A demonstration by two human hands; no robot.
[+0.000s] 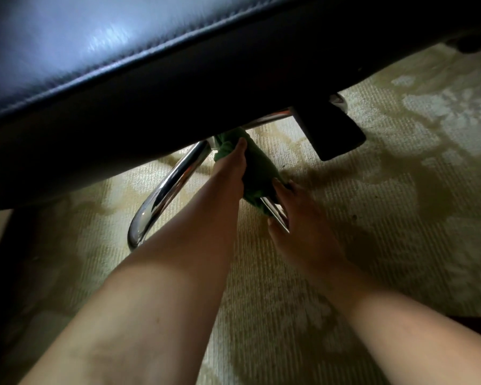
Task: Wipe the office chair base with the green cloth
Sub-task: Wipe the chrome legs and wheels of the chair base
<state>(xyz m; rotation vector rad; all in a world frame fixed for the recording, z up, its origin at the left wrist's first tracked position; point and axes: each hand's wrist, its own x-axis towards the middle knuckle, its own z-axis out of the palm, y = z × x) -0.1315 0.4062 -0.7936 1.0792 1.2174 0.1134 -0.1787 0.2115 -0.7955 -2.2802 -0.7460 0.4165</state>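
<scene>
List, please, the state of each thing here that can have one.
green cloth: bunched, draped over the covered chrome leg.
left hand: grips the green cloth.
right hand: grips the covered chrome leg, beside the cloth.
covered chrome leg: partly hidden by the cloth.
bare chrome leg: uncovered, shiny.

A black padded seat with a stitched seam fills the upper left and top of the frame, glossy where light catches it. Below its edge, right of centre, a flat black lever juts down and to the right. A pale, ribbed rug covers the rest, with lighter flower shapes at upper right. A dark, blurred shape sits at the top right corner.
</scene>
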